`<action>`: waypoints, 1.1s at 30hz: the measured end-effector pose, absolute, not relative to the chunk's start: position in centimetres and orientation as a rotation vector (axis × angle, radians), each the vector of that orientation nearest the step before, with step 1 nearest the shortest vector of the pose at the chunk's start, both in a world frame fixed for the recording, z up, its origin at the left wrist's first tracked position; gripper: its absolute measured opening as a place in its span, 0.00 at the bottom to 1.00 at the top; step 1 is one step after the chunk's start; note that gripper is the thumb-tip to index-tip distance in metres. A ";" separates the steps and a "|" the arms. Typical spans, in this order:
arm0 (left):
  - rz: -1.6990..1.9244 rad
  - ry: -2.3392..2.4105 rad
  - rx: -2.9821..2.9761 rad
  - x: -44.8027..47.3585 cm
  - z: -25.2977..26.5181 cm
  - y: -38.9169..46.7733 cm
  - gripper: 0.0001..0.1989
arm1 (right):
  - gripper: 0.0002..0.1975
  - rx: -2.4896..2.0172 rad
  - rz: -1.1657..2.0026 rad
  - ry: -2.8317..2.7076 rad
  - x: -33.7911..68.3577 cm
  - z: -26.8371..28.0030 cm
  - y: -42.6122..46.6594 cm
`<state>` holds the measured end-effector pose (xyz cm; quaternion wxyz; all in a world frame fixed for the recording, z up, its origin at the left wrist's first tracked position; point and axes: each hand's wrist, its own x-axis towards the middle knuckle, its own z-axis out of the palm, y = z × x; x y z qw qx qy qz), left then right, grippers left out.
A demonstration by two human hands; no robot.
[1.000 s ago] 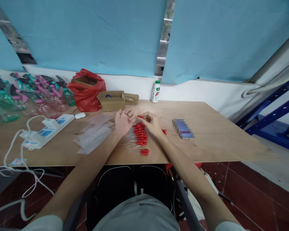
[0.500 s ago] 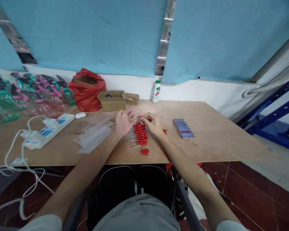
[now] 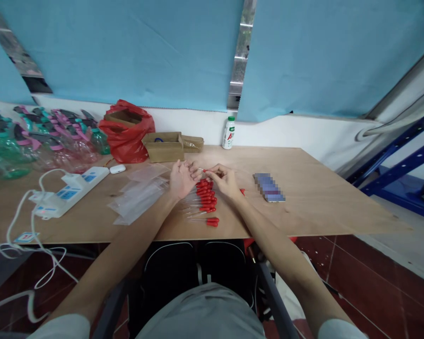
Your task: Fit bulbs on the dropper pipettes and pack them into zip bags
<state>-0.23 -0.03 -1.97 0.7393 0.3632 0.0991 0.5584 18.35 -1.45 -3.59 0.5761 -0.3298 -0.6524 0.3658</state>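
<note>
Fingers of the right hand (image 3: 228, 182) pinched the red end of a thin dropper (image 3: 204, 171), almost closed on it, at the far end of the pile of red-bulbed droppers (image 3: 207, 200). Those of the left hand (image 3: 181, 182) were half curled beside the pale stem; whether they gripped it could not be told.

Done well, the step in hand probably called for a light pinch, stem and red end kept in one line, since a sideways push might have bent or cracked so slim a piece. Steadying the stem near the red end seemed safer than at its tip.

Within the pile, the nearest two droppers (image 3: 213, 221) lay side by side, slightly apart from the others, with rounded, shiny red bulbs to the right and see-through stems to the left. Of the held one, only a short red stretch and a whitish stem showed. Flat clear bags (image 3: 137, 202) overlapped left of the pile, a phone (image 3: 269, 188) lay to its right, and a white bottle (image 3: 228, 134) stood well beyond it on the worktop (image 3: 321, 188).
</note>
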 end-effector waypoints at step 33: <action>1.286 0.266 0.582 -0.4 -0.9 -0.4 0.23 | 0.17 -0.755 0.726 -1.577 17.9 -3.7 -1.1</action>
